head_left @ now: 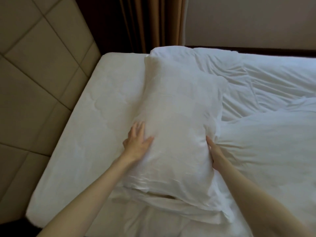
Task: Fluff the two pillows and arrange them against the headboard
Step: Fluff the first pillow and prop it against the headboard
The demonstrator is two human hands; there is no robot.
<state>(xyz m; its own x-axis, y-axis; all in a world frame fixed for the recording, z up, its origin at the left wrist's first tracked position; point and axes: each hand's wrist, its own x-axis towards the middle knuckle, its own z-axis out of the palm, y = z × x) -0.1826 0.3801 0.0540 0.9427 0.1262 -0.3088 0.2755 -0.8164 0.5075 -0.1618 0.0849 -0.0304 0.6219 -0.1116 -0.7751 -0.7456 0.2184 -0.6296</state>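
A white pillow (176, 127) lies lengthwise in the middle of the bed, apart from the padded beige headboard (34, 69) on the left. Another white pillow (171, 52) shows only as a corner behind its far end. My left hand (137, 141) presses flat with spread fingers against the near pillow's left side. My right hand (213, 153) presses against its right side, fingers partly buried between the pillow and the duvet. Both hands squeeze the pillow from the sides; neither closes around it.
A rumpled white duvet (266, 137) covers the right part of the bed. Bare white mattress sheet (95, 117) lies between the pillow and the headboard. Brown curtains (153, 23) hang behind the bed.
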